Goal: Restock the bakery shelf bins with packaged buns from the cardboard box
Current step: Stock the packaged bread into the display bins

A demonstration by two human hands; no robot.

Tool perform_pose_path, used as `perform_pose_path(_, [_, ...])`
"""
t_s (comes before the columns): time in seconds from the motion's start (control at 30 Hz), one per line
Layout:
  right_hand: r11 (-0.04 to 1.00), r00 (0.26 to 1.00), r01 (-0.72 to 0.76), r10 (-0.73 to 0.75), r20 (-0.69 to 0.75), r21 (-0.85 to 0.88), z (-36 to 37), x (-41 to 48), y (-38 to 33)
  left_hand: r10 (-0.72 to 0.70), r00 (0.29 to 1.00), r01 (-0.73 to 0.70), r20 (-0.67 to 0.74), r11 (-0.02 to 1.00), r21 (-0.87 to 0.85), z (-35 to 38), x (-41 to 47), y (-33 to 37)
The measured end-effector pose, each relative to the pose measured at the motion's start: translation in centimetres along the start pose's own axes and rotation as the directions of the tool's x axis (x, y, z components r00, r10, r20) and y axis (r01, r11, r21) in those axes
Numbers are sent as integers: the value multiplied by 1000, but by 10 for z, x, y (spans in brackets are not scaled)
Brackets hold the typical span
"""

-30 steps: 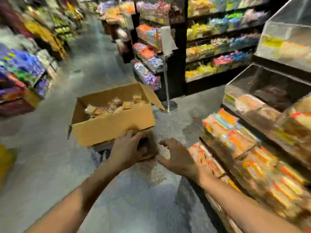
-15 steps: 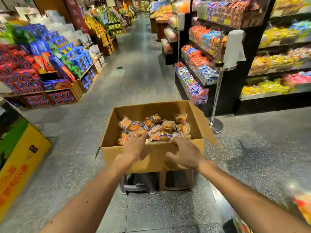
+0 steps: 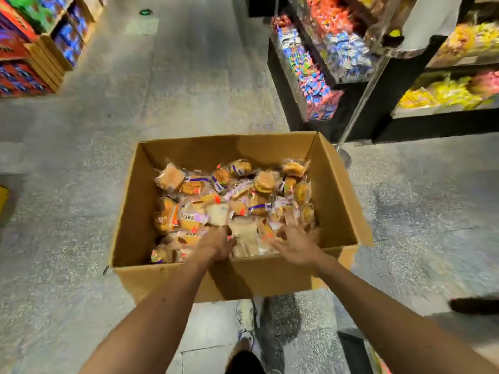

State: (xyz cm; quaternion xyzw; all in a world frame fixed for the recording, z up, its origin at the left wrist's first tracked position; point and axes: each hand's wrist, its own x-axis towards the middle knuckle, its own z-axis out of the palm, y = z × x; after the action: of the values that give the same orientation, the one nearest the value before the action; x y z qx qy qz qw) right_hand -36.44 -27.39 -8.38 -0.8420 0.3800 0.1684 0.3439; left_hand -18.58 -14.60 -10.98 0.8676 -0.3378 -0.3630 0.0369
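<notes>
An open cardboard box [image 3: 337, 190] stands right in front of me, holding several buns in clear wrappers [image 3: 237, 190] piled loosely. Both my arms reach over its near wall. My left hand [image 3: 216, 245] dips into the pile at the near middle, its fingers hidden among the packs. My right hand [image 3: 295, 248] hovers over the packs at the near right with fingers spread, blurred by motion and holding nothing I can see. No bakery shelf bins are in view.
Black shelves of wrapped sweets [image 3: 318, 63] stand at the back right, with a slanted metal pole [image 3: 361, 95] on a round foot just behind the box. Stacked product cartons [image 3: 32, 49] line the left. My shoe [image 3: 245, 317] shows below the box.
My view swung from the bakery shelf to the box and tilted down over it. Both hands moved from the box's near wall into the pile of buns.
</notes>
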Motion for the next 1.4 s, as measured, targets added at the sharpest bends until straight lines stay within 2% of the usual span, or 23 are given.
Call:
perform_pose_path(0.13, [994, 982, -104, 106, 157, -24, 16, 63, 12, -46, 984, 61, 173, 995, -85, 22, 62, -19])
perform_pose_path(0.27, [975, 937, -219, 223, 268, -47, 31, 111, 21, -60, 954, 82, 293, 995, -64, 45, 112, -32])
perform_pose_path(0.37, [971, 915, -219, 239, 326, -97, 47, 144, 34, -55, 929, 100, 367, 990, -103, 59, 137, -32])
perform_pose_path(0.5, [961, 933, -254, 274, 235, -112, 58, 172, 44, -67, 917, 162, 394, 963, -214, 77, 161, -22])
perform_pose_path(0.6, [943, 907, -328, 329, 265, -48, 69, 186, 56, -83, 899, 197, 429, 953, -229, 89, 172, -17])
perform_pose_path(0.67, [937, 891, -338, 349, 289, -90, 76, 192, 61, -90, 886, 246, 455, 923, -296, 97, 176, -15])
perform_pose_path(0.83, [903, 880, -387, 422, 218, -187, 88, 199, 59, -91, 875, 299, 476, 874, -383, 112, 180, -7])
perform_pose_path(0.97, [918, 912, -323, 367, 183, -230, 94, 207, 53, -73, 872, 305, 484, 855, -419, 114, 180, -1])
perform_pose_path(1.1, [917, 910, -286, 350, 220, -277, 105, 224, 51, -72, 858, 351, 508, 805, -479, 108, 185, -14])
perform_pose_path(1.27, [937, 913, -297, 335, 233, -184, 94, 221, 55, -76, 858, 375, 508, 768, -519, 88, 184, -40])
perform_pose_path(1.4, [952, 918, -287, 304, 254, -104, 80, 208, 56, -60, 830, 422, 554, 718, -554, 70, 175, -42])
